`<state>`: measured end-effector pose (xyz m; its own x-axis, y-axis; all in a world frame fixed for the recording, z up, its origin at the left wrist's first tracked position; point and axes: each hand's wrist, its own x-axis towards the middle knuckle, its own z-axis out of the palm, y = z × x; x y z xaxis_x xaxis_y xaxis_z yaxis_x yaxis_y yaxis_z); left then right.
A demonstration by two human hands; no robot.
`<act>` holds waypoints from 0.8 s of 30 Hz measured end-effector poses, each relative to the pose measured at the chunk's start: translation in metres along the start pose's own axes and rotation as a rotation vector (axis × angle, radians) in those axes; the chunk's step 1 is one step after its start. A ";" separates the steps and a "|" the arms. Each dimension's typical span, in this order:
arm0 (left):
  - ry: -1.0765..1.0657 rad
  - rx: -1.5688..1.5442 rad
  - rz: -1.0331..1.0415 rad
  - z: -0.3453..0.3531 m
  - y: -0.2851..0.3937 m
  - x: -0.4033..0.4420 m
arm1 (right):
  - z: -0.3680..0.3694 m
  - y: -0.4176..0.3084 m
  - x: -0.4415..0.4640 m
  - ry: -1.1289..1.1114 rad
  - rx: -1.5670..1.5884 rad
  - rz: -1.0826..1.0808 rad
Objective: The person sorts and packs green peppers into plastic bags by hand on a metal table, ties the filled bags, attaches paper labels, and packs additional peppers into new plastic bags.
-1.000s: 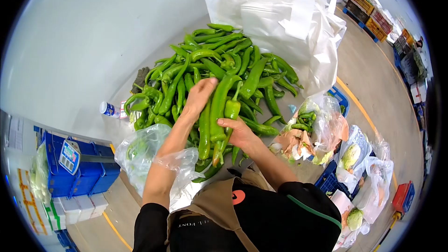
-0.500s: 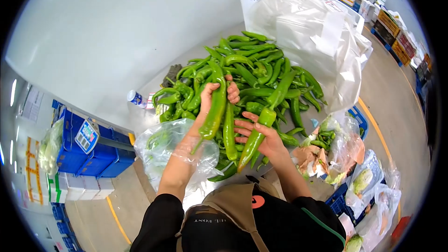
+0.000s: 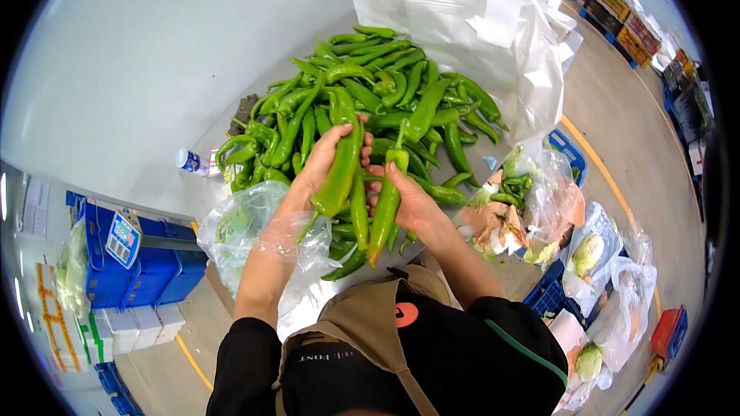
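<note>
My left hand [image 3: 327,156] is wrapped round a large, glossy green pepper [image 3: 339,172] whose lower end points toward me. A thinner green pepper [image 3: 358,212] hangs beside it, partly behind the fingers. My right hand [image 3: 412,202] grips another long green pepper [image 3: 387,208], stem up, its tip slightly yellowish, with the thumb on its near side. Both hands are close together above the near edge of a heap of green peppers [image 3: 385,69]. A clear plastic bag [image 3: 250,212] lies at the left, partly over my left forearm.
A large white plastic bag [image 3: 462,23] stands behind the heap. Vegetable scraps [image 3: 501,219] and bagged produce [image 3: 590,250] sit at the right. A small blue-and-white container [image 3: 191,162] lies left of the peppers. Blue crates [image 3: 142,254] stand further left.
The view has shifted, so the scene sits further left and higher. My right hand has brought its pepper closer to my left hand and closed more on it. The left hand still holds its peppers.
</note>
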<state>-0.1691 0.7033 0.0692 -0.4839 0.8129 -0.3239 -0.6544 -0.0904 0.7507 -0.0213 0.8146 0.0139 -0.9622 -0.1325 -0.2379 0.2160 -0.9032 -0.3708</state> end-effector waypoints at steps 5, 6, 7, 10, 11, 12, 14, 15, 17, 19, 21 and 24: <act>0.039 -0.079 0.091 -0.009 0.003 0.001 | 0.001 -0.014 -0.017 0.126 0.072 -0.107; 0.011 -0.086 0.091 -0.010 0.003 0.000 | -0.001 -0.015 -0.020 0.091 0.035 -0.137; -0.015 -0.091 0.092 -0.011 0.002 0.000 | -0.002 -0.016 -0.023 0.055 -0.002 -0.166; 0.014 -0.069 0.070 -0.001 -0.002 -0.002 | -0.012 -0.012 -0.022 0.027 -0.012 -0.155; -0.001 -0.079 0.063 0.004 -0.004 -0.002 | -0.014 -0.010 -0.021 0.008 -0.022 -0.150; -0.014 -0.090 0.057 0.009 -0.006 -0.002 | -0.015 -0.010 -0.021 0.023 -0.023 -0.144; -0.098 -0.132 0.036 0.011 -0.010 0.000 | -0.014 -0.010 -0.022 0.051 -0.024 -0.130; -0.108 -0.137 0.040 0.012 -0.013 0.002 | -0.014 -0.009 -0.021 0.034 0.024 -0.147; -0.135 -0.146 0.044 0.018 -0.018 0.003 | -0.012 -0.006 -0.018 0.003 0.120 -0.187; -0.017 -0.003 0.119 0.021 -0.017 0.005 | -0.005 0.001 -0.020 -0.029 0.092 -0.253; 0.057 0.126 0.158 0.030 -0.028 0.011 | -0.010 0.008 -0.018 0.039 0.042 -0.274; 0.153 0.553 0.299 0.031 -0.044 0.017 | -0.011 0.017 -0.018 -0.027 0.035 -0.313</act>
<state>-0.1308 0.7394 0.0488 -0.7030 0.7038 -0.1024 -0.1020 0.0427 0.9939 0.0019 0.8059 0.0024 -0.9852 0.1440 -0.0926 -0.0970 -0.9151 -0.3914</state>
